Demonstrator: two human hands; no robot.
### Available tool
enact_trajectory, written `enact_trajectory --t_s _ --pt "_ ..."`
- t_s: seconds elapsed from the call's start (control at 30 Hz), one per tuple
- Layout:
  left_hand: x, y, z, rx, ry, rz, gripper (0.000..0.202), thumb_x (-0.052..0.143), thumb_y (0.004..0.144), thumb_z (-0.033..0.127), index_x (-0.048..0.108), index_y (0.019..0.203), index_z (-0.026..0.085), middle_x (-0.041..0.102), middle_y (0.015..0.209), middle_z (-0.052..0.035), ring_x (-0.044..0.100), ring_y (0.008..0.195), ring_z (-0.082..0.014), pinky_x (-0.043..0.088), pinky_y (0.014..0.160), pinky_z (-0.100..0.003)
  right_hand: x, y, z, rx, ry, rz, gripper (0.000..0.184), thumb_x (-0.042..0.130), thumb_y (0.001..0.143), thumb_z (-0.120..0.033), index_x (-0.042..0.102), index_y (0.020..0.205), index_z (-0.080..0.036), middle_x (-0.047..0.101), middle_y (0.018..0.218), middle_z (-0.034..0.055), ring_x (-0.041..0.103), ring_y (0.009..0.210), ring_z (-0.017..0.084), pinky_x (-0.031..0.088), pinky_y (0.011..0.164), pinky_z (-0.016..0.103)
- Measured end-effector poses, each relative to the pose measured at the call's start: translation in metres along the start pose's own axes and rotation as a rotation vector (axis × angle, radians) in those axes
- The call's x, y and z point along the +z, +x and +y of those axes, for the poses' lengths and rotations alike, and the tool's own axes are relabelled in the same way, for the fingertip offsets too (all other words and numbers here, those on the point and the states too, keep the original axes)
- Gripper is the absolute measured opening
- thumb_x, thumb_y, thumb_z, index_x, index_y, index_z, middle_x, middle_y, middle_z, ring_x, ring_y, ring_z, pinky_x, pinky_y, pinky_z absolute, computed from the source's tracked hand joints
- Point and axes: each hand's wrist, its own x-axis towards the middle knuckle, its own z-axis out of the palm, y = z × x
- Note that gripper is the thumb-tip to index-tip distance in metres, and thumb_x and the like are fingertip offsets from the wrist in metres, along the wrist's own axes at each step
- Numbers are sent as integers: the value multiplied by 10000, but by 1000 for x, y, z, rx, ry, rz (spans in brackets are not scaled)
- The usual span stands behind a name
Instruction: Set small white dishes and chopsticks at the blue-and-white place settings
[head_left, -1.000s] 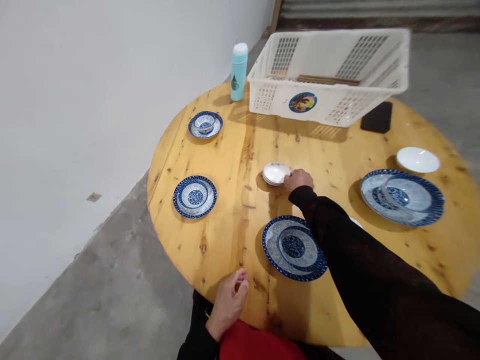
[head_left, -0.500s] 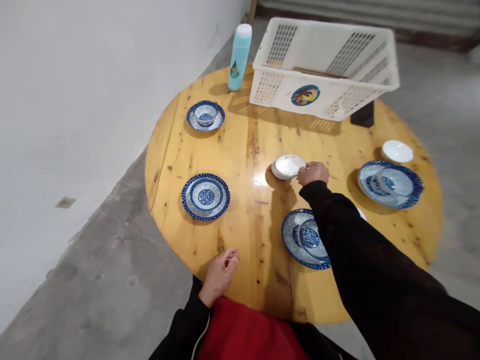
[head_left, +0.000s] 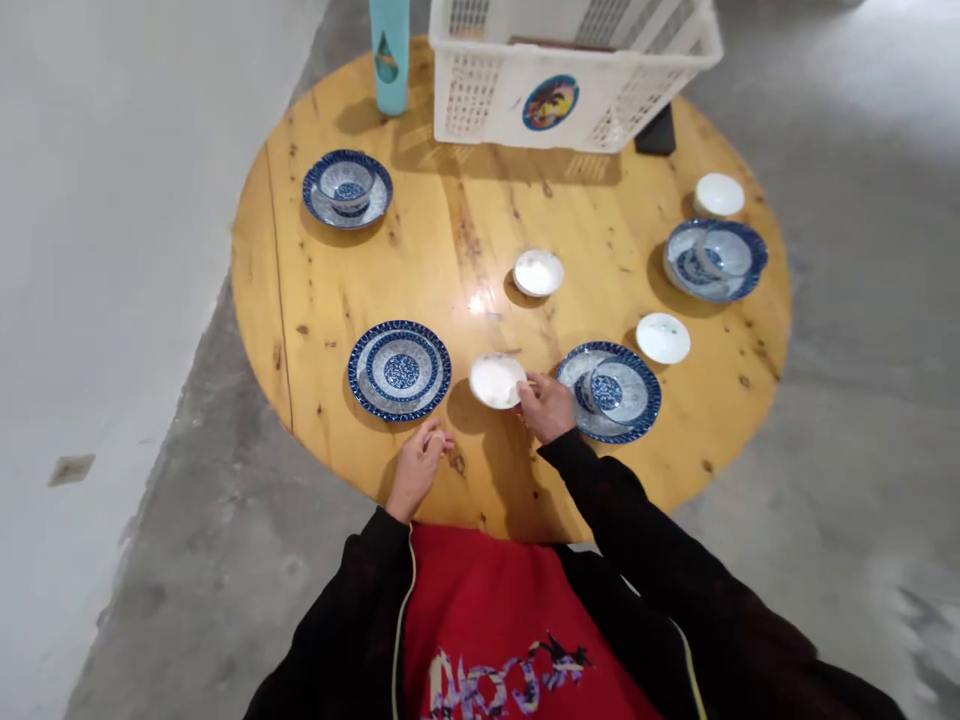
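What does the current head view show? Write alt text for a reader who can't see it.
A person's right hand holds a small white bowl over a wooden table; the left hand, apparently empty, is near a blue-patterned plate bearing a bowl. Three similar sets, other white bowls, a turquoise bottle and a white basket share the table.

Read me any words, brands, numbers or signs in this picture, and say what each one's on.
Nothing reads clearly enough to quote.
Red shirt: stylized lettering, too unclear to read.
White basket: oval sticker with a picture; any words too small to read.
Turquoise bottle: drop-shaped mark, no readable words.
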Motion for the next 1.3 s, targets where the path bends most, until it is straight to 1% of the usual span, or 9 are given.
enact_trajectory --t_s 0.13,0.27,0.4,0.5,0.63,0.77,0.9,1.17,1.3 --pt "18 14 -2 25 6 -75 602 551 942 442 460 1432 104 713 1061 -103 699 897 -167 521 800 -280 21 -27 1 -32 -106 126 450 422 857 -397 721 1054 -124 751 784 118 707 770 264 524 705 325" --pt "30 23 -1 71 -14 -139 658 568 954 436 378 1506 132 687 1094 -97 710 906 -173 519 790 -277 32 -32 4 -25 -145 191 472 394 860 -379 709 1077 -104 744 754 120 685 726 271 481 678 325" --pt "34 28 0 73 -2 -174 597 555 968 402 409 1490 154 686 1097 -102 707 909 -173 520 798 -280 37 -32 8 -3 -168 172 447 392 874 -366 700 1079 -114 747 793 127 681 751 277 464 682 321" --pt "35 29 -2 68 8 -173 573 540 977 391 418 1485 158 677 1149 -117 702 930 -172 518 810 -280 38 -31 11 16 -177 136 454 390 884 -362 690 1115 -112 758 843 140 685 775 281 462 691 323" --pt "35 30 -9 71 24 -152 571 543 976 374 415 1486 149 648 1219 -133 698 943 -166 524 825 -279 37 -31 15 10 -181 111 470 389 893 -367 682 1154 -109 761 822 129 679 759 280 456 686 319" --pt "36 33 -17 98 74 -124 531 536 975 339 443 1462 152 669 1106 -99 699 901 -162 529 821 -285 35 -31 15 2 -207 85 469 393 908 -359 674 1197 -119 768 878 134 683 799 285 459 704 317" --pt "36 34 -17 103 104 -112 535 521 973 325 433 1466 136 669 1028 -78 701 890 -163 531 821 -283 35 -30 11 3 -230 71 463 397 920 -338 667 1231 -126 770 950 148 689 846 296 464 730 322" --pt "35 32 -12 97 99 -99 565 543 957 323 427 1474 126 662 1073 -91 708 894 -161 527 817 -270 35 -27 6 -13 -255 56 455 384 929 -344 672 1219 -143 765 911 135 685 824 292 454 721 319" --pt "33 33 -17 83 97 -102 563 530 959 322 420 1469 110 661 1071 -103 710 906 -168 531 822 -281 28 -29 6 3 -222 48 487 418 930 -420 658 1237 -129 756 844 126 692 818 306 459 718 331"
